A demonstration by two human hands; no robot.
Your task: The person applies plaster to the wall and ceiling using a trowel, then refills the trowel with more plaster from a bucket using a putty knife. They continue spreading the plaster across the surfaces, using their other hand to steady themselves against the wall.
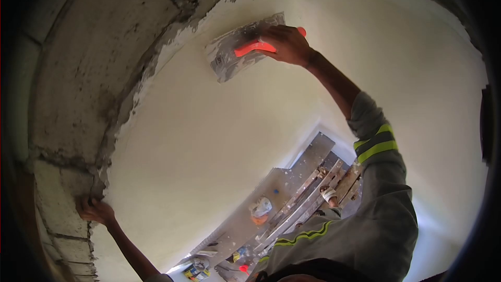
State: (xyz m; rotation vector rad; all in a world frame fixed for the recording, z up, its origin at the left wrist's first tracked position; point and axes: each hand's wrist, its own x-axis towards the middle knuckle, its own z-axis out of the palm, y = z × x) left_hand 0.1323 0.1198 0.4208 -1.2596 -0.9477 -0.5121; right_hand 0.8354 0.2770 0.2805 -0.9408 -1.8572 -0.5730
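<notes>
My right hand [287, 44] is wrapped round the red handle [255, 47] of a broad metal trowel [224, 62]. The trowel's grey, smeared blade lies against the smooth, pale plastered wall [209, 120], near its ragged upper left edge. At the lower left, my left hand [95, 211] rests on the bare block surface [65, 196], beside the plaster's rough edge. Its fingers are bent against the blocks, and nothing shows in them.
Far below are wooden planks [313, 193], with a sandalled foot [329, 195] on them. A whitish bag [261, 207] lies on the spattered floor [276, 177]. Several packages [197, 271] and a red object [243, 268] are near the bottom edge.
</notes>
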